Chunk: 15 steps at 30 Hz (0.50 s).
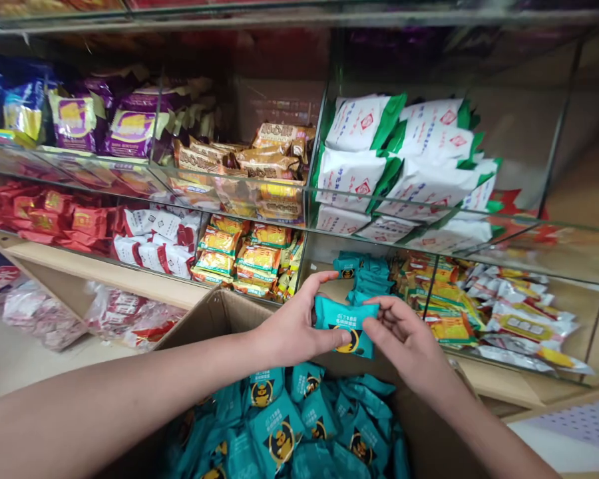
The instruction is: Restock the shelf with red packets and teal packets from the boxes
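Being pinched between two hands, a teal packet is above an open cardboard box, in front of the display shelves. The left hand grips its left end, with the thumb pressed on the printed front; the right hand holds its right end between thumb and fingers. Inside the box lie many similar packets. Behind the hands, a small teal pile lies beside yellow-orange packets, and white-green packets are stacked above.

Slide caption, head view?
Left hand and right hand hold a teal pillow-shaped plastic packet over a brown cardboard box of matching packets.
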Motion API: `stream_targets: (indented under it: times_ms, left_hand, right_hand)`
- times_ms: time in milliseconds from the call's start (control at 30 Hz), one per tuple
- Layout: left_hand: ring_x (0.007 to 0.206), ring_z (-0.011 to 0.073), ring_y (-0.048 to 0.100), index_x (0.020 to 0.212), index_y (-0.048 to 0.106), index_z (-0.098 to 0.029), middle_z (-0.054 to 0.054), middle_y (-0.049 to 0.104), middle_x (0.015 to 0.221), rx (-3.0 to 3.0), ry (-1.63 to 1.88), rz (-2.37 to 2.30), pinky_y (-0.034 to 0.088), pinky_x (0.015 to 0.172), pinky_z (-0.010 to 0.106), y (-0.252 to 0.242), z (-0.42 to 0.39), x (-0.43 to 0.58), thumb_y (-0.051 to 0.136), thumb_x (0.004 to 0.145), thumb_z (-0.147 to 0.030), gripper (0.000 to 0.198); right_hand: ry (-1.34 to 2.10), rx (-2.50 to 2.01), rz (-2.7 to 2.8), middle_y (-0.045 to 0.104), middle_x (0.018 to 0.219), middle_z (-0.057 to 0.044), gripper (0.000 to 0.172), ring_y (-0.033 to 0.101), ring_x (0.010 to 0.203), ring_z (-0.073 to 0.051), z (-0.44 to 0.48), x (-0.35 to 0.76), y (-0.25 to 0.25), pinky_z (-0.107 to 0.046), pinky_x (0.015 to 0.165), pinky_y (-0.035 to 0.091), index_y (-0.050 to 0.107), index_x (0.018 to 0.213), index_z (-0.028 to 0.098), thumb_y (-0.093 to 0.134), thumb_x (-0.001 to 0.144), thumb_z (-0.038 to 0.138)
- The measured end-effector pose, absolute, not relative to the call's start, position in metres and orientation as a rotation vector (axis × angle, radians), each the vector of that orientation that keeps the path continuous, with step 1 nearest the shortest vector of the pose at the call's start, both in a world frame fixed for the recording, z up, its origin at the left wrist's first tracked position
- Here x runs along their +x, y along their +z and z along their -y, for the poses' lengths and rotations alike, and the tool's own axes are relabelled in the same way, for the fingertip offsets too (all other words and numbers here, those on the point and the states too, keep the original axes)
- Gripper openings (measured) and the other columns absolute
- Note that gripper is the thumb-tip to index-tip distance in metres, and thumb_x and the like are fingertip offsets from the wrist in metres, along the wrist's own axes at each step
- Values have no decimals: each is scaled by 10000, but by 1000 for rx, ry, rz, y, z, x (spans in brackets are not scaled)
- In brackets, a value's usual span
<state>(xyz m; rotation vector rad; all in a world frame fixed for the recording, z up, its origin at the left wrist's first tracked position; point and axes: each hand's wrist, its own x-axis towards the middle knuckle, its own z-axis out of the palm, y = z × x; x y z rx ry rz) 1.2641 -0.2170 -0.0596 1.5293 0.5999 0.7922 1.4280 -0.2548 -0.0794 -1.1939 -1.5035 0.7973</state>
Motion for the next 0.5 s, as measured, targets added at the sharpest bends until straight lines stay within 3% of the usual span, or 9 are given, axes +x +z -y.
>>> stream_targets:
  times_ms: [67, 167, 267, 333, 500]
  left_hand:
    - [626, 98, 510, 1240, 201, -213, -2, 528, 794, 1671, 805, -657, 429, 569, 229, -57, 211, 1262, 627, 664, -216, 717]
    - [699, 146, 535, 1213, 310, -172, 48, 552, 857, 2027, 742, -892, 438, 612, 275, -47, 204, 1253, 578, 700, -324, 598]
    - [829, 227, 538, 1060, 497, -141, 108, 547, 958, 2439, 431, -1156, 429, 706, 352, -37, 200, 1241, 525, 719, -371, 413]
    - [843, 258, 541, 999, 543, -142, 117, 533, 978, 2621, 142, -1179, 430, 706, 373, -35, 198, 1236, 535, 701, -366, 373]
    - [767, 254, 566, 1013, 538, -157, 113, 492, 982, 2828, -112, -1169, 452, 616, 352, -46, 196, 1239, 527, 694, -397, 399]
  right_hand:
    - [968, -1178, 1590, 573, 789, -15, 349, 549, 674, -141, 251, 1434, -73, -266, 565, 462, 463, 982, 209, 591, 699, 367]
    - [1040, -1227, 1622, 601, 796, -23, 400, 560, 661, -145, 239, 1446, -66, -277, 555, 459, 443, 1016, 202, 603, 685, 359]
    - [753, -1378, 1507, 581, 659, 2, 477, 531, 549, -147, 211, 1459, -64, -267, 464, 419, 444, 1034, 189, 638, 633, 359]
    - [549, -1534, 1475, 538, 576, 17, 486, 507, 495, -157, 183, 1462, -65, -291, 452, 407, 477, 1033, 174, 650, 607, 330]
    - [129, -1604, 1640, 597, 758, -62, 323, 534, 765, -236, 100, 1450, -71, -401, 725, 390, 580, 864, 177, 674, 558, 221]
